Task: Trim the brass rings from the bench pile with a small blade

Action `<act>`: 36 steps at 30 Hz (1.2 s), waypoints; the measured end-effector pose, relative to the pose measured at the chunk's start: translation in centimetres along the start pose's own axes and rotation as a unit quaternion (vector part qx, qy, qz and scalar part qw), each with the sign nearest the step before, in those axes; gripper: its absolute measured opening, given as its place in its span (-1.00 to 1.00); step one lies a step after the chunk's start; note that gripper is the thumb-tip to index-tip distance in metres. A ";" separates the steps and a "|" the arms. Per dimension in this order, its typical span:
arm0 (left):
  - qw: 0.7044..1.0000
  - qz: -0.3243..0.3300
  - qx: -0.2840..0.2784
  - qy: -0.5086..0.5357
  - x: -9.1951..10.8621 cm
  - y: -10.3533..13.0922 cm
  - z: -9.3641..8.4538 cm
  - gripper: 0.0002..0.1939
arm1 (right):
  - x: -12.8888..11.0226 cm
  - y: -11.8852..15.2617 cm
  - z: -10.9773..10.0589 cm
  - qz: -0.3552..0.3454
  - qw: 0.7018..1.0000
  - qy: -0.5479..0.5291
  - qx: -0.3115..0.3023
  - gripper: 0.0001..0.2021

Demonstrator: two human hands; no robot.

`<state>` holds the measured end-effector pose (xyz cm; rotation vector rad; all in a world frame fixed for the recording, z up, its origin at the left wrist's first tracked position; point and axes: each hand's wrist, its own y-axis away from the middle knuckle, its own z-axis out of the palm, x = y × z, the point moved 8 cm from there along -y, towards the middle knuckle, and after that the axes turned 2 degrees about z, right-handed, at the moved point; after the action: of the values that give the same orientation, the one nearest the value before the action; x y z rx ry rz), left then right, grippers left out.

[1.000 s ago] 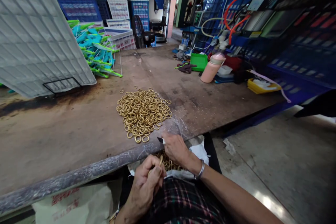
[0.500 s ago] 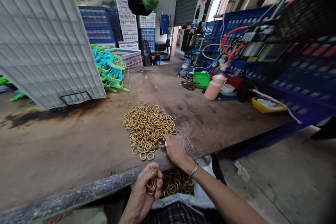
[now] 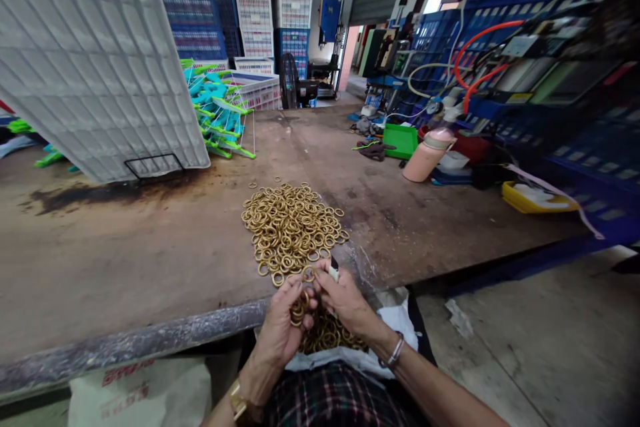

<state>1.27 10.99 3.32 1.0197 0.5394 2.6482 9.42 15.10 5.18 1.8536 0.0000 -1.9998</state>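
Left hand: we hold our left hand just past the table edge, wrist low, palm turned toward the right hand, fingers curled inward.
Left grip: we have a cluster of brass-coloured rings gathered in the bent fingers; the thumb and forefinger reach up to a single ring.
Right hand: our right hand comes in from the lower right, back of the hand upward, its fingertips angled toward the left ones and almost meeting them.
Right grip: we keep a small dark-tipped tool with a white handle tucked in the fingers, its tip pointing away from us; the fingertips also meet the single ring, though we cannot tell which hand bears it.
Wrists: a gold watch sits on our left, a silver bracelet on our right.
Ring pile: we see a heap of rings on the brown table, just beyond our fingertips, with two loose rings near its far side.
Lap: below our hands, more rings lie in a white bag, over plaid clothing.
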 end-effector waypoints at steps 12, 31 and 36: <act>0.969 0.121 0.078 -0.201 1.7 0.0 -1.5 -0.71 | -2.3 0.7 -0.3 -0.092 0.973 0.212 0.030 -0.80; 0.981 0.034 0.012 -0.191 -0.1 0.5 -1.2 -0.70 | -1.9 0.4 0.5 -0.101 0.954 0.281 0.008 -0.76; 0.979 0.044 -0.010 -0.197 0.2 0.6 -0.7 -0.68 | -1.3 0.2 0.5 -0.086 0.971 0.224 -0.009 -0.74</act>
<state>0.53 10.39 3.18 1.5435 0.3854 2.4183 9.02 15.19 6.51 2.3194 0.3172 -1.6299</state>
